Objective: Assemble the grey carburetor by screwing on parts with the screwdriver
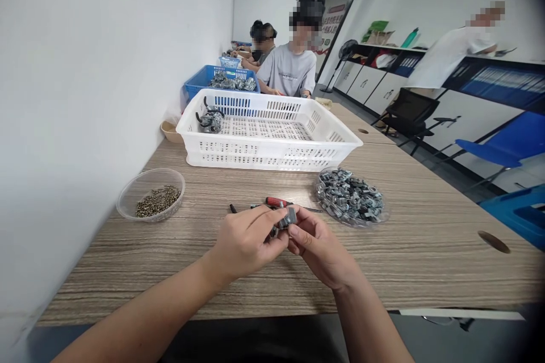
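Note:
Above the near part of the table, my left hand (pixel 249 238) and my right hand (pixel 319 244) meet around a small grey metal part (pixel 290 216). Fingers of both hands are closed on it, and they cover much of its lower side, so its exact kind is unclear. Just behind the hands lies a screwdriver with a red and black handle (pixel 276 202), its shaft pointing right. A black tip of some other item (pixel 233 209) pokes out beyond my left hand, mostly hidden.
A clear bowl of small brass-coloured screws (pixel 158 202) stands left; a clear dish of grey metal parts (pixel 349 195) stands right. Behind them is a white perforated basket (pixel 272 153) holding a few assemblies (pixel 212 119). A blue crate (pixel 200 80) and a seated person (pixel 289 68) are farther back.

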`<move>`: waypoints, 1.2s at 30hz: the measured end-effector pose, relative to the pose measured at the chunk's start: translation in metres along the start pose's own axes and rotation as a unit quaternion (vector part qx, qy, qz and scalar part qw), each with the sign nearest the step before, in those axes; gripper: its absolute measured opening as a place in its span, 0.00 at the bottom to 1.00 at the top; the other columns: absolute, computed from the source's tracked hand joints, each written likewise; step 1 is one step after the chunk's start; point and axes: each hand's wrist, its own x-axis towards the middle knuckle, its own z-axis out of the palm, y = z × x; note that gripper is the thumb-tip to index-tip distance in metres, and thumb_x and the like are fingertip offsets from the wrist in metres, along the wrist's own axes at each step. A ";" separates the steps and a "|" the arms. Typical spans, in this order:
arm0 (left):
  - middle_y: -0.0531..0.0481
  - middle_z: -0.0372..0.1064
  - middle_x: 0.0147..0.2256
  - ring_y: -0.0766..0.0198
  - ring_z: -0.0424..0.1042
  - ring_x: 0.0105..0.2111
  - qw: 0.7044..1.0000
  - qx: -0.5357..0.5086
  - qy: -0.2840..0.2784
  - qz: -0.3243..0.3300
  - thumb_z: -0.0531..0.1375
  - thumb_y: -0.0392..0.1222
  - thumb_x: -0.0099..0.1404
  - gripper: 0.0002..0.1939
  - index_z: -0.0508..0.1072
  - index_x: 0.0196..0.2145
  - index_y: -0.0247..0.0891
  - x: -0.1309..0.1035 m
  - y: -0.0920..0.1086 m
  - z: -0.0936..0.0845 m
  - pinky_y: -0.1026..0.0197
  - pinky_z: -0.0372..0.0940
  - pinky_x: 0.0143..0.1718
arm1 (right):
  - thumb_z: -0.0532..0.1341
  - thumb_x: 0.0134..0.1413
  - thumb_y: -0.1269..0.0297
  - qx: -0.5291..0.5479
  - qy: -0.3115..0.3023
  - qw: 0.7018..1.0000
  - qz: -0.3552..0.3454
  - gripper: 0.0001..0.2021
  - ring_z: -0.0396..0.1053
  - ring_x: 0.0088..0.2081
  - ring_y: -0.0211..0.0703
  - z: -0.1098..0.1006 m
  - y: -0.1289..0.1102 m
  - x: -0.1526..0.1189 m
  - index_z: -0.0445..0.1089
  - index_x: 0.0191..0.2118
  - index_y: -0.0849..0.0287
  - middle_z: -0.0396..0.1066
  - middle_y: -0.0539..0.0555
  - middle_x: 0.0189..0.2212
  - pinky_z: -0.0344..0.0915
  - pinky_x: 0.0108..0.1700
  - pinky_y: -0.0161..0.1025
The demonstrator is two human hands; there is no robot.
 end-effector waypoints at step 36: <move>0.45 0.79 0.43 0.62 0.80 0.40 0.981 -0.125 -0.048 -0.143 0.67 0.34 0.75 0.13 0.77 0.55 0.37 0.000 -0.009 0.004 0.63 0.79 0.40 | 0.75 0.63 0.62 -0.127 -0.141 0.973 -0.133 0.12 0.78 0.41 0.43 -0.053 -0.006 0.055 0.75 0.47 0.53 0.81 0.55 0.44 0.78 0.45 0.40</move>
